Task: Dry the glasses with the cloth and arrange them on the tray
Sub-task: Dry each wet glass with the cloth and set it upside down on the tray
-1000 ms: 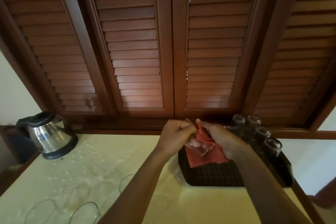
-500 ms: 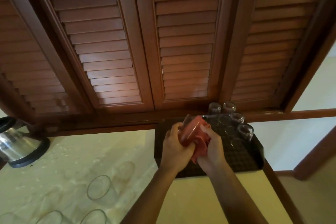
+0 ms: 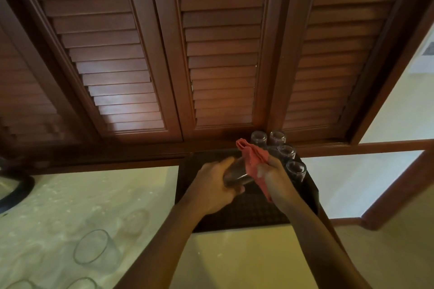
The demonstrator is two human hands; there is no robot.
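Observation:
My left hand (image 3: 215, 186) grips a clear glass (image 3: 237, 171) lying tilted over the dark tray (image 3: 246, 216). My right hand (image 3: 272, 172) holds a red cloth (image 3: 252, 156) against the glass's far end, with a strip of cloth hanging below the wrist. Several dried glasses (image 3: 285, 151) stand upside down along the tray's far right side. More clear glasses (image 3: 94, 247) stand on the wet cream counter at the lower left.
Brown louvred shutters (image 3: 211, 54) rise right behind the counter. The black base of a kettle (image 3: 14, 187) shows at the far left edge. The counter ends just right of the tray, with floor and a wooden door frame (image 3: 399, 195) beyond.
The view has shifted left and closer. The cloth has come out of the glass toward the right, and the glass now lies more exposed in my left hand.

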